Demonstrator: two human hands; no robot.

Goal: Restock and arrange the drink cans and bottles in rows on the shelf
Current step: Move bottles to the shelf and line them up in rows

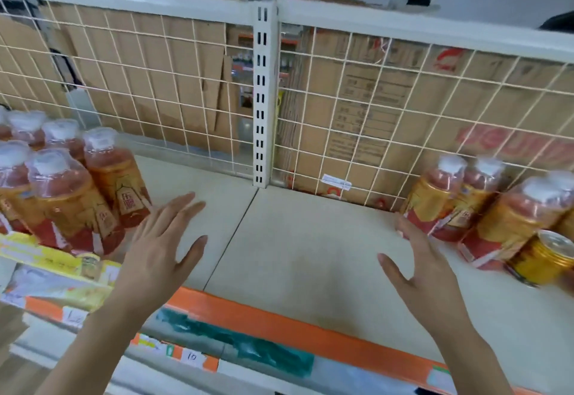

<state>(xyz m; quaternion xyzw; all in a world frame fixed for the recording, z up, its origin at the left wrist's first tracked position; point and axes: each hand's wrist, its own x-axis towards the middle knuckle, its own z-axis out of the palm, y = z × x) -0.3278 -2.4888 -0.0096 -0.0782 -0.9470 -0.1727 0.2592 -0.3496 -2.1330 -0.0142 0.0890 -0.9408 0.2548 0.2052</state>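
Brown boxes [357, 108] are seen behind the white post [264, 99] and the wire wall [155, 84]; tea bottles [71, 195] are stood left of the post, and more bottles [484, 208] with a gold can [543, 258] right of it. The left hand [161, 248] and right hand [425, 267] are held wide open in front of the post, each beside its bottles, with nothing held. The pale shelf [310, 255] below the post is edged in orange.

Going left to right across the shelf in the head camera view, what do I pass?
First the left group of white-capped orange drink bottles, then left hand, white slotted metal upright, right hand, right group of white-capped orange drink bottles.
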